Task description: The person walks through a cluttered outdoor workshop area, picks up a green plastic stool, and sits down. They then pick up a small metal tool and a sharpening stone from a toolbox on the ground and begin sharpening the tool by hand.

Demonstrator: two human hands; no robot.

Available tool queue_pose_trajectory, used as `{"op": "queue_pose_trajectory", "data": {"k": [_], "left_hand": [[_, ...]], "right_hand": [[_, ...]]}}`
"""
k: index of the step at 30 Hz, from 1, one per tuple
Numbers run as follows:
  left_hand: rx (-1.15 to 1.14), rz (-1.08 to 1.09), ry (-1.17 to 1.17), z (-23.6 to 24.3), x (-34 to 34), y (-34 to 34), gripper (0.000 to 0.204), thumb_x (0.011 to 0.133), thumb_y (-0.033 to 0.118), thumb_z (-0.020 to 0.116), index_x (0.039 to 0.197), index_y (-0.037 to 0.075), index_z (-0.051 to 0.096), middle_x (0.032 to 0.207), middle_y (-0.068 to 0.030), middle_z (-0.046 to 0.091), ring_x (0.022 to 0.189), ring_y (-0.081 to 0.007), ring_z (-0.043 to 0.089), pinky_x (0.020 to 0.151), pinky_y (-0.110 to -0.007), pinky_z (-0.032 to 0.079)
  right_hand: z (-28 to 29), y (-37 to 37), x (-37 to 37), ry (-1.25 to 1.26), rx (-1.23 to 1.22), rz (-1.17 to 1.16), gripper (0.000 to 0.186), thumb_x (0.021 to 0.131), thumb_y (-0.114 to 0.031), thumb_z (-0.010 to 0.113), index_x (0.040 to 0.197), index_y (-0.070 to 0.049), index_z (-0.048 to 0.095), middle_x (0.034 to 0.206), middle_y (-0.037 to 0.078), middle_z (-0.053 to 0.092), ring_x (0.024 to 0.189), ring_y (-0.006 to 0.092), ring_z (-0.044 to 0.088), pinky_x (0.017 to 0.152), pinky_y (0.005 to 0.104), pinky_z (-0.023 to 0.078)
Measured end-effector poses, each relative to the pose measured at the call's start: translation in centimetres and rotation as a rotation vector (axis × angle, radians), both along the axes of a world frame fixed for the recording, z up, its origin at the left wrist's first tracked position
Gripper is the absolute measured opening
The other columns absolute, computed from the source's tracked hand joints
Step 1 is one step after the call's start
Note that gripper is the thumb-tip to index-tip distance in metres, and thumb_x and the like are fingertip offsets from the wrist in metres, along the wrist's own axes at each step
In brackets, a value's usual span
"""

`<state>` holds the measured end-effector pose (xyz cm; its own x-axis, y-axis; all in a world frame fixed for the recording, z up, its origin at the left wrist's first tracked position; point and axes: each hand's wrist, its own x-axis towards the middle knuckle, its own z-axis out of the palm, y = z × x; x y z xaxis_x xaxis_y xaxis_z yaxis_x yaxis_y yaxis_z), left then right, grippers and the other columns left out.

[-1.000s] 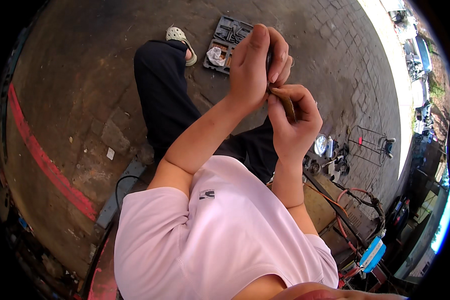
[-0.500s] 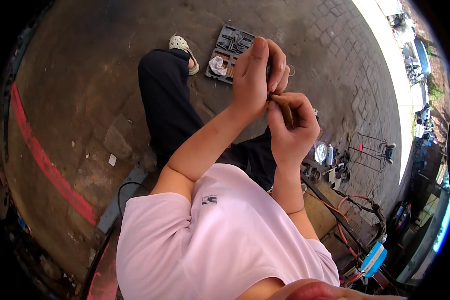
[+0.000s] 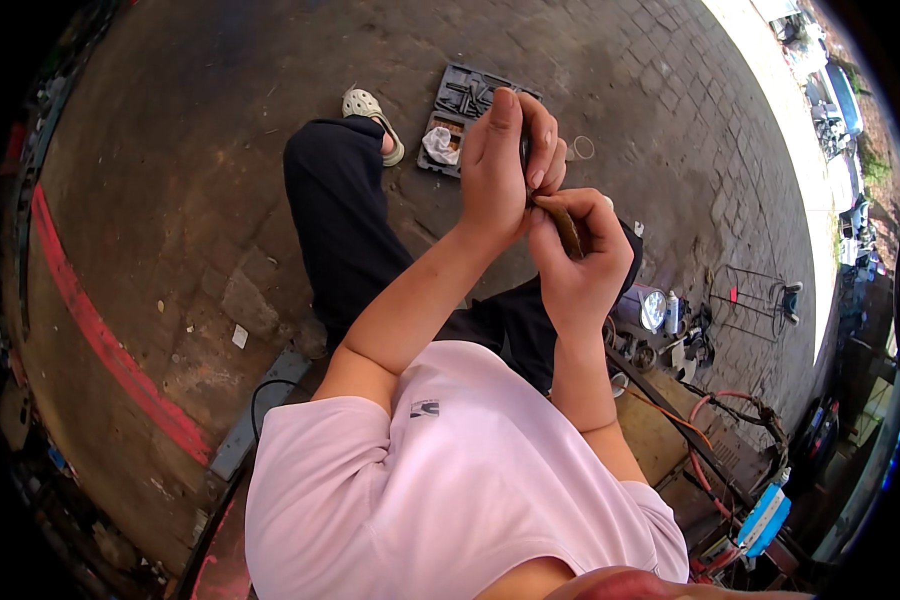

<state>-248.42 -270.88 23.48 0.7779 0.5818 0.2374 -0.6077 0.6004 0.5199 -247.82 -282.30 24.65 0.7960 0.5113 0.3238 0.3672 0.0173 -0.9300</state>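
Observation:
My left hand (image 3: 498,170) and my right hand (image 3: 582,265) are raised in front of my chest with their fingertips meeting. Pinched between the thumb and fingers of the right one is a brown, curved, strip-like piece (image 3: 569,234), whose upper end reaches the left fingertips. The left fingers curl round a dark thing (image 3: 525,152); only a narrow edge of it shows, and its kind is hidden by the hand. Whether the dark thing and the brown piece are joined, I cannot tell.
An open dark tool case (image 3: 450,108) with a crumpled white cloth (image 3: 440,146) lies on the paved floor beyond my hands. To the right are a round lamp (image 3: 652,310), a spray can (image 3: 673,313), a wire rack (image 3: 748,300) and red hoses (image 3: 698,440).
The whole view has shifted slightly, with the floor and tool case lower in it. Both hands stay together, and the brown piece is turned a little in the right fingers.

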Motion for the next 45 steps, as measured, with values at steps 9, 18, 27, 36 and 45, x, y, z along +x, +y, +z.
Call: {"op": "queue_pose_trajectory", "data": {"k": [9, 18, 27, 36, 45], "left_hand": [[0.006, -0.026, 0.005, -0.2, 0.4, -0.3, 0.052, 0.101, 0.051, 0.038, 0.073, 0.008, 0.046, 0.054, 0.0005, 0.037, 0.041, -0.0082, 0.026, 0.04, -0.026, 0.02], [0.001, -0.044, 0.018, -0.3, 0.2, -0.1, 0.051, 0.101, 0.05, 0.039, 0.073, 0.008, 0.046, 0.054, 0.0008, 0.036, 0.042, -0.008, 0.025, 0.041, -0.025, 0.02], [-0.023, -0.059, -0.034, -0.8, 0.3, 0.4, 0.05, 0.102, 0.048, 0.037, 0.076, 0.007, 0.047, 0.051, 0.0013, 0.035, 0.041, -0.0075, 0.028, 0.04, -0.025, 0.022], [-0.103, -0.059, 0.008, -1.3, -0.2, 0.5, 0.05, 0.102, 0.049, 0.036, 0.075, 0.008, 0.047, 0.055, 0.001, 0.035, 0.043, -0.0081, 0.024, 0.042, -0.025, 0.02], [-0.112, -0.071, 0.034, -1.5, -0.6, 0.3, 0.05, 0.102, 0.048, 0.036, 0.075, 0.008, 0.047, 0.054, 0.0008, 0.036, 0.043, -0.0083, 0.024, 0.042, -0.026, 0.021]], "right_hand": [[-0.2, -0.3, 0.4, 0.029, 0.023, 0.013, 0.013, 0.077, 0.004, 0.069, 0.087, 0.002, 0.062, 0.083, 0.003, 0.063, 0.076, 0.0078, 0.057, 0.072, 0.0216, 0.046], [-0.1, -0.4, 0.8, 0.021, -0.024, 0.047, 0.013, 0.075, 0.002, 0.071, 0.085, 0.001, 0.061, 0.079, 0.004, 0.062, 0.073, 0.0091, 0.058, 0.07, 0.0231, 0.047], [-0.2, -0.1, 0.6, 0.034, -0.063, 0.055, 0.013, 0.076, 0.002, 0.07, 0.084, 0.001, 0.06, 0.079, 0.003, 0.061, 0.074, 0.0076, 0.056, 0.07, 0.0217, 0.046], [-0.8, 0.3, 0.3, 0.012, -0.078, 0.052, 0.011, 0.077, 0.002, 0.068, 0.084, 0.002, 0.06, 0.077, 0.002, 0.06, 0.073, 0.0068, 0.054, 0.068, 0.0211, 0.045], [-0.5, 0.0, 0.6, 0.0, -0.12, 0.109, 0.011, 0.077, 0.001, 0.068, 0.085, 0.002, 0.06, 0.076, 0.002, 0.06, 0.069, 0.0056, 0.052, 0.065, 0.0202, 0.044]]}}
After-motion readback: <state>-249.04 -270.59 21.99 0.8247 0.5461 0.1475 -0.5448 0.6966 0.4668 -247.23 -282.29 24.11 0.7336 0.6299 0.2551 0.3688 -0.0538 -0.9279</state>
